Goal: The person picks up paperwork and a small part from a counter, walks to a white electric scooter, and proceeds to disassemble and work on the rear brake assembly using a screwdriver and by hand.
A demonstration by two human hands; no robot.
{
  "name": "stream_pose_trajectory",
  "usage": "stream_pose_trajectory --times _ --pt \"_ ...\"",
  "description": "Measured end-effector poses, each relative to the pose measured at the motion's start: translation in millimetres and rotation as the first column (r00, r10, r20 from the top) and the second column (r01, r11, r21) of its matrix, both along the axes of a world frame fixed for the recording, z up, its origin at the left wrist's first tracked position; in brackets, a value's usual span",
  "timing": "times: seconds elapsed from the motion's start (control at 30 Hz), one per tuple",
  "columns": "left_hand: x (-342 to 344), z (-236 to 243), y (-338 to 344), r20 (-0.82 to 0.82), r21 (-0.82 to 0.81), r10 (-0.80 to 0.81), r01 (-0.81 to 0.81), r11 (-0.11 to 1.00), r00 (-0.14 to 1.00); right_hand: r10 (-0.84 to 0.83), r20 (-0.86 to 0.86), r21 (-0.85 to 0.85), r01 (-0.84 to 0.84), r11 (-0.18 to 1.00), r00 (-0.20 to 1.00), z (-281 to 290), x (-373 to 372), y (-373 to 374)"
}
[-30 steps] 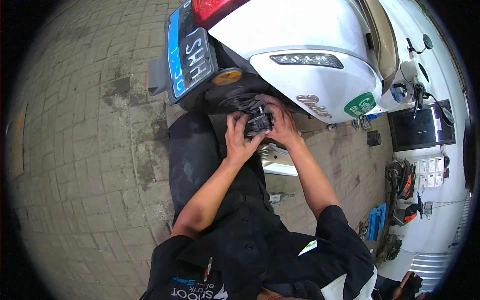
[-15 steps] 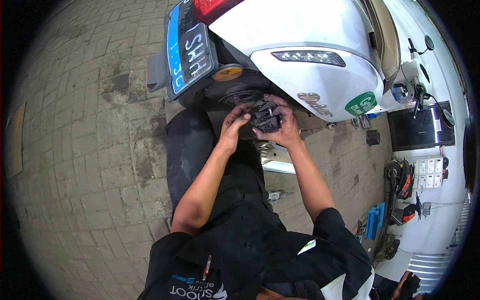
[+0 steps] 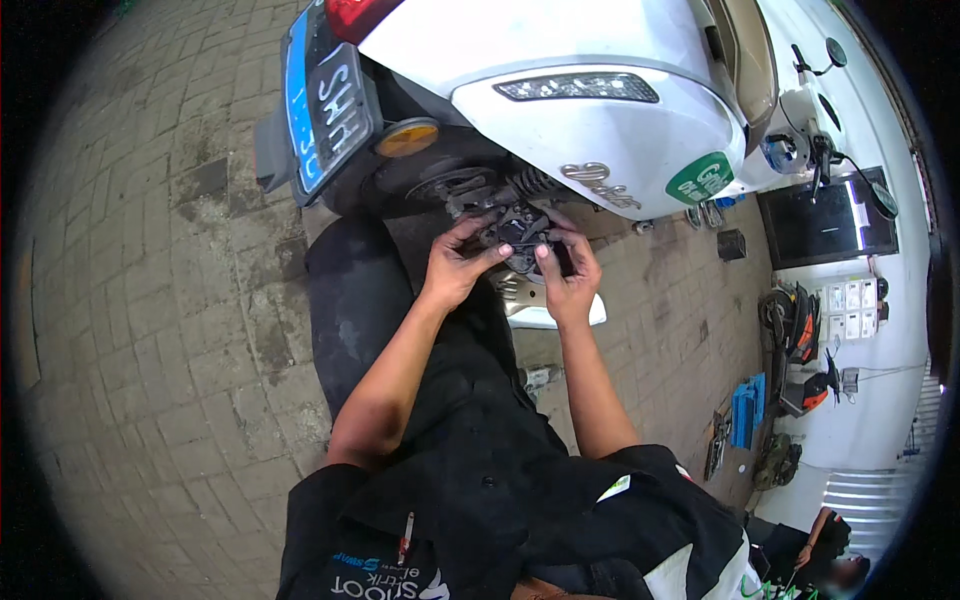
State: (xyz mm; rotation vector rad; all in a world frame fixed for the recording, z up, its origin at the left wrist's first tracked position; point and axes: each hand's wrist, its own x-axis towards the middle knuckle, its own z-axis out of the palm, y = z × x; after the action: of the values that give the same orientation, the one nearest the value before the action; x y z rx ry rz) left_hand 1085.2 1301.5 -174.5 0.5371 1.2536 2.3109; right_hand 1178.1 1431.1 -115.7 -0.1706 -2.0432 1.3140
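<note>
Between my hands is a black, greasy metal part that looks like a brake caliper (image 3: 519, 230), right beside the rear wheel (image 3: 408, 182) of a white scooter (image 3: 600, 130). My left hand (image 3: 458, 265) grips its left side, thumb laid on the near face. On the right side, my right hand (image 3: 570, 272) holds it with the thumb upright against the front and fingers curled behind. Both thumb tips are close together. My fingers and the dark surroundings hide the part's far side, so I cannot tell whether it is attached to anything.
A coil spring (image 3: 536, 182) sits above the part, under the body panel. A white-and-beige panel (image 3: 550, 312) lies below my right hand, near a power tool-like object (image 3: 540, 376). Blue metal pieces (image 3: 747, 410) and a parked scooter (image 3: 800, 325) stand right. Another person (image 3: 825, 540) is at lower right.
My view has shifted, so the scooter appears farther left and higher. My right hand has turned, bringing its thumb upright to the front of the part, near the left thumb.
</note>
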Motion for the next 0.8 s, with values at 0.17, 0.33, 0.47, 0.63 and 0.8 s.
stream_pose_trajectory --times 0.17,0.33,0.47,0.63,0.8 --pt "2 3 1 -0.016 0.042 0.029 -0.029 0.999 0.999 0.041 0.138 -0.058 -0.033 0.998 0.990 17 1 4" --pt "5 -3 4 -0.132 -0.054 0.103 -0.111 0.992 0.986 0.033 0.152 0.009 -0.035 0.999 0.988 18 -2 7" --pt "4 -4 2 -0.128 -0.055 0.078 -0.086 0.995 0.989 -0.007 0.169 0.005 0.006 1.000 0.986 23 -6 -2" --pt "10 7 1 0.011 0.034 0.119 -0.119 0.992 0.993 -0.007 0.208 -0.016 0.011 1.000 0.978 27 -11 -5" --pt "15 17 1 0.208 0.076 0.081 -0.098 0.992 0.975 -0.024 0.192 -0.140 0.051 0.989 0.981 23 -8 -10"
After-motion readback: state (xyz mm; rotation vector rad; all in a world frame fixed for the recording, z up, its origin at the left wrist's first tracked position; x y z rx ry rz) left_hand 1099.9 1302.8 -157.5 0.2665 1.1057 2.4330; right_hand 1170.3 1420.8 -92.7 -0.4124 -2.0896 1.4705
